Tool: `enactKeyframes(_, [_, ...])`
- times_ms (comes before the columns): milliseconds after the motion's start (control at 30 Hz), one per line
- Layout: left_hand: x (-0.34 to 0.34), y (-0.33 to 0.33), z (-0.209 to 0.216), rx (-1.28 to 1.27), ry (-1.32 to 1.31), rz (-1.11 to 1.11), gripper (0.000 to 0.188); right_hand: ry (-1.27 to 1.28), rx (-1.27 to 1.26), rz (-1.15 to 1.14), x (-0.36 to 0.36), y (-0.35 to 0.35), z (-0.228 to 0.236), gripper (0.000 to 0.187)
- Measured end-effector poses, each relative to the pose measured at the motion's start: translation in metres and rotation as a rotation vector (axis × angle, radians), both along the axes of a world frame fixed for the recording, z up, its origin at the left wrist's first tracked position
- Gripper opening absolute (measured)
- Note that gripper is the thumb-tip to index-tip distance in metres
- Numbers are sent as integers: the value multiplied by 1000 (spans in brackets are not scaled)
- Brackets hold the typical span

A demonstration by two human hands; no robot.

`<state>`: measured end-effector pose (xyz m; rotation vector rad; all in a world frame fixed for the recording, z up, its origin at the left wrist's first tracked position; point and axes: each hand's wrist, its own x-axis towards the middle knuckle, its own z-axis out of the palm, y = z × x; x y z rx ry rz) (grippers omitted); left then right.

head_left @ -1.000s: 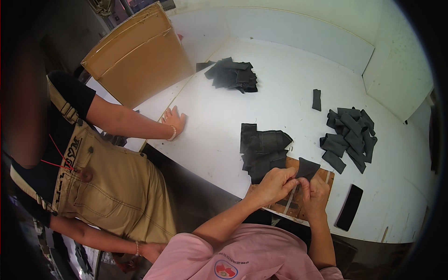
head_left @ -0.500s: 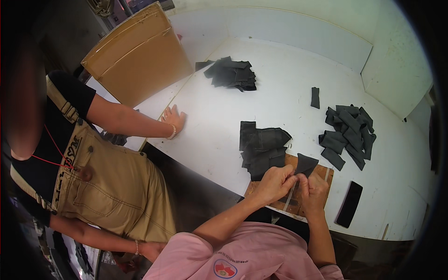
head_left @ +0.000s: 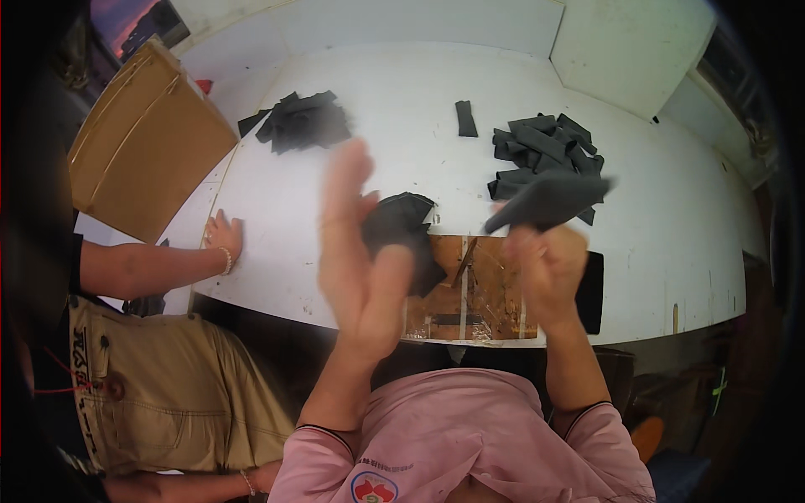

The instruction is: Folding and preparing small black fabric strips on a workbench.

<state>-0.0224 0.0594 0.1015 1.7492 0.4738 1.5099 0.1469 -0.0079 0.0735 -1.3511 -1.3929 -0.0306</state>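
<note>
My left hand (head_left: 360, 268) is raised over the near stack of dark grey fabric pieces (head_left: 398, 220). Its fingers stretch out, smeared by motion, and nothing shows in them. In my closed right hand (head_left: 551, 267) is a dark grey fabric piece (head_left: 558, 201), blurred and held up in front of the heap of folded fabric strips (head_left: 549, 142). Below and between the hands lies a worn wooden board (head_left: 495, 289) with pale strips across it and a thin dark bar (head_left: 465, 261) on top.
A black phone (head_left: 593, 293) lies right of the board, partly behind my right hand. One fabric strip (head_left: 466, 119) and another dark pile (head_left: 303, 121) lie farther back on the white table (head_left: 402, 109). At left are a cardboard box (head_left: 159, 151) and a co-worker's hand (head_left: 223, 236).
Both hands have come apart above the board. The left has let go and opened, while the right has lifted the fabric piece toward the heap. The whole view has shifted.
</note>
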Motion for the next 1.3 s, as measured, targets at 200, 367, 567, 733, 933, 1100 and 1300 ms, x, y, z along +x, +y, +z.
enactKeyframes(200, [1, -3, -24, -65, 327, 160, 49, 480, -252, -239, 81, 34, -10, 36])
enactKeyframes(367, [-31, 30, -90, -417, 360, 305, 32, 284, -394, -363, 129, 38, -57, 41])
enactKeyframes(567, [-57, 76, -149, -518, 573, 564, 32, 121, -533, -413, 166, 45, -66, 42])
enactKeyframes(733, [-52, 113, -173, -479, 645, 853, 41, 194, -484, -271, 118, 16, -75, 32])
enactKeyframes(933, [-43, 154, -171, -471, 1068, 734, 27, 407, -607, -48, 39, -56, -107, 18])
enactKeyframes(1100, [-54, 162, -187, -293, 792, 759, 19, 509, -715, 4, 3, -73, -122, 9])
enactKeyframes(1300, [-53, 105, -115, -155, -76, 812, 10, 249, -722, 176, -25, -72, -114, 10])
